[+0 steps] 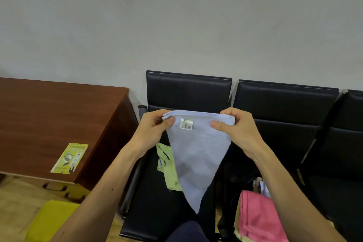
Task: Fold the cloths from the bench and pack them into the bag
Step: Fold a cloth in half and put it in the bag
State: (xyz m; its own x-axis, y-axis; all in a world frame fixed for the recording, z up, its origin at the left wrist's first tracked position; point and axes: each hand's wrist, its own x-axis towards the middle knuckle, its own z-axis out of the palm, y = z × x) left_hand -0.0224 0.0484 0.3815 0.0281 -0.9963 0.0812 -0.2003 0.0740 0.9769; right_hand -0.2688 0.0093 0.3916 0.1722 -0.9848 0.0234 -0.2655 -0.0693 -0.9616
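Observation:
A light blue cloth (198, 155) hangs in a downward triangle above the black bench (157, 212), folded double along its top edge, with a barcode label near that edge. My left hand (155, 129) pinches its top left corner and my right hand (233, 129) pinches its top right corner. A light green cloth (168, 171) lies crumpled on the left seat, partly hidden behind the blue one. A pink cloth (259, 216) sits in the black bag (233, 180) on the bench's middle seat, with a white item behind it.
A brown wooden desk (49, 122) stands to the left with a yellow leaflet (69, 158) on it. A yellow object (51, 220) lies on the floor below. A plain wall backs the bench; more black seats (334, 163) extend right.

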